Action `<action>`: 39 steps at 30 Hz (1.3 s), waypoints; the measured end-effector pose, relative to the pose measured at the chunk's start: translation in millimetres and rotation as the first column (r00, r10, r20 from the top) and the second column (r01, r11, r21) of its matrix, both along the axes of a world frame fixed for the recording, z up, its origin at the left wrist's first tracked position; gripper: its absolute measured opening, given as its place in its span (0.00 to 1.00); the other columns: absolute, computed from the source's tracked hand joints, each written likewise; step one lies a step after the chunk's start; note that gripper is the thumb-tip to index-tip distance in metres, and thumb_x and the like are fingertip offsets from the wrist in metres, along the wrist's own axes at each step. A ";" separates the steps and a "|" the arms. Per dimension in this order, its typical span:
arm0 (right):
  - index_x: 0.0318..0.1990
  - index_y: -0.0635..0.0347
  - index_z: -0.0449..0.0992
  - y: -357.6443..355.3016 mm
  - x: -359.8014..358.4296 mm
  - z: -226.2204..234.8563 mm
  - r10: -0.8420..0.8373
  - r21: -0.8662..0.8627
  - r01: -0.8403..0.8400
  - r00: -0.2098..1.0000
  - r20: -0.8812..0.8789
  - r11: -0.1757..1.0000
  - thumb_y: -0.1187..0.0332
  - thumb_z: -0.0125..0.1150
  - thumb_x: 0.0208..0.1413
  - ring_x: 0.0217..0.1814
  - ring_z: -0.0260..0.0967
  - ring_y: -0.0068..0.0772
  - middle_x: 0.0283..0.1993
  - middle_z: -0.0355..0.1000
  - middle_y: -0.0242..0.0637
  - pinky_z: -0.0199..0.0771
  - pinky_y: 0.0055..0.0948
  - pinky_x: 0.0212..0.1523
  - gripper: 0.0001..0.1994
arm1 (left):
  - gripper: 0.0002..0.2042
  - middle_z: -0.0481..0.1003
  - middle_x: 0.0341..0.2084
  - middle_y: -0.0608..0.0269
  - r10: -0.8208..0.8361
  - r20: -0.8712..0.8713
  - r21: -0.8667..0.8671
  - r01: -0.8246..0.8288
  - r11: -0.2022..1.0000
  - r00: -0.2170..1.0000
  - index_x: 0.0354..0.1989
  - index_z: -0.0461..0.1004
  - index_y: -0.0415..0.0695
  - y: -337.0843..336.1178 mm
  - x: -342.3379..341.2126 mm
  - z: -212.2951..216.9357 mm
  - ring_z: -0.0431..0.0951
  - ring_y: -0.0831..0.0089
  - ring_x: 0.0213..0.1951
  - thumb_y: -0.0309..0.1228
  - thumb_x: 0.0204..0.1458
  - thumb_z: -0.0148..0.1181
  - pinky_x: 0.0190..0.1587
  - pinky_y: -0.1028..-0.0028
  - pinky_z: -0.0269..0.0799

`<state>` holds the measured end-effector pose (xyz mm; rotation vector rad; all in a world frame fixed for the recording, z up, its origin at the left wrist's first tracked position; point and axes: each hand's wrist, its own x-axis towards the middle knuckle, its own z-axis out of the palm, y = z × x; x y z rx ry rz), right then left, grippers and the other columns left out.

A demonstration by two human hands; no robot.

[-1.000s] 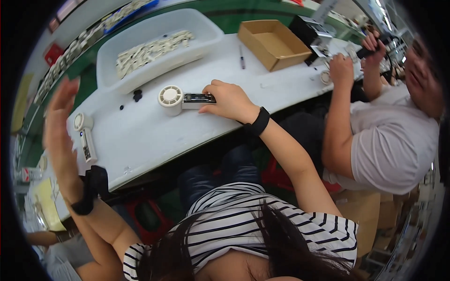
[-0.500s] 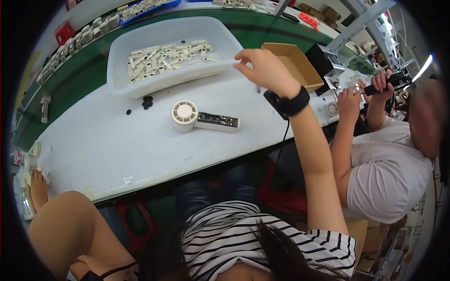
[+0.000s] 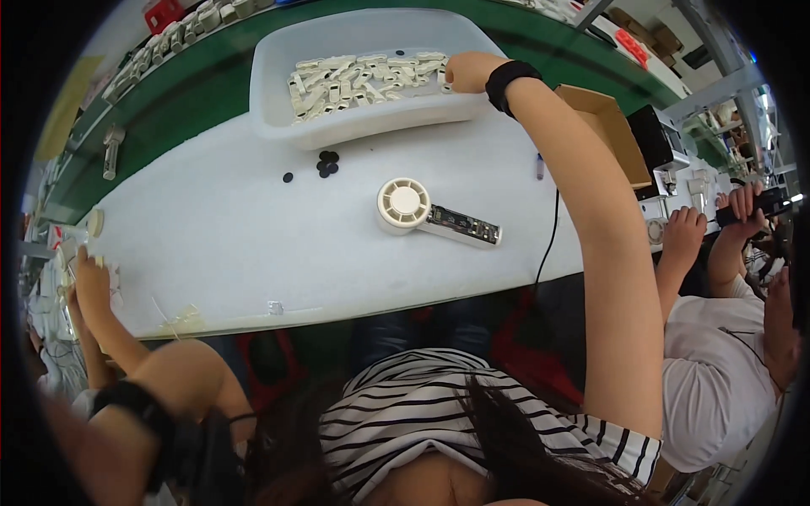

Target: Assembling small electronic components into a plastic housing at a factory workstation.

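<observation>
My right hand (image 3: pixel 469 71) is inside the right end of a translucent white bin (image 3: pixel 380 126), its fingers curled together at a white plastic part (image 3: pixel 445 82). Many similar small white parts (image 3: pixel 363 83) lie heaped in the bin. In front of the bin, on the white table, rests a cream handheld fan (image 3: pixel 404 202) with a round vented head; its open handle shows a circuit board (image 3: pixel 464 224). At the lower left, what seems to be my left hand (image 3: pixel 89 451) is close up and smeared by motion, beside a black strap. Its fingers cannot be made out.
Several black discs (image 3: pixel 328 164) lie near the bin. A brown cardboard box (image 3: pixel 603 126) and a black device (image 3: pixel 658 139) stand at the right, with a black cable (image 3: pixel 553 232) hanging over the table edge. People sit on both sides, one person's hand (image 3: pixel 93 278) at the left.
My right hand has moved from over the bin's near right rim into the bin, and its fingers have closed. A blurred arm with a black strap has appeared at the lower left. The view has shifted.
</observation>
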<state>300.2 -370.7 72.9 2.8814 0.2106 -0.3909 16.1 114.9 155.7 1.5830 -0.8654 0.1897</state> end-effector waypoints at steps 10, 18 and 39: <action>0.41 0.61 0.77 -7.8 -9.7 -24.2 0.067 0.190 -0.030 0.979 -0.192 0.981 0.63 0.55 0.51 0.43 0.72 0.39 0.41 0.76 0.42 0.69 0.34 0.46 0.14 | 0.16 0.71 0.44 0.55 0.167 0.103 0.402 -0.195 0.895 0.980 0.46 0.70 0.39 -198.8 104.3 -83.9 0.69 0.60 0.48 0.27 0.48 0.60 0.53 0.67 0.61; 0.37 0.62 0.78 -10.9 -23.7 -18.5 0.091 0.257 -0.054 0.987 -0.133 0.965 0.61 0.58 0.51 0.41 0.73 0.39 0.37 0.76 0.41 0.71 0.34 0.43 0.13 | 0.15 0.72 0.44 0.58 0.333 0.468 0.428 -0.539 0.725 0.819 0.45 0.72 0.41 -219.6 131.0 -99.8 0.68 0.62 0.44 0.28 0.48 0.60 0.47 0.66 0.62; 0.32 0.63 0.74 -27.3 -80.9 -1.0 0.009 0.601 -0.242 0.932 0.363 0.762 0.66 0.69 0.43 0.33 0.70 0.34 0.32 0.74 0.37 0.70 0.28 0.37 0.13 | 0.08 0.78 0.31 0.62 0.306 0.467 0.501 -0.533 0.682 0.830 0.37 0.79 0.44 -201.9 160.5 -110.3 0.72 0.64 0.41 0.25 0.48 0.58 0.46 0.66 0.60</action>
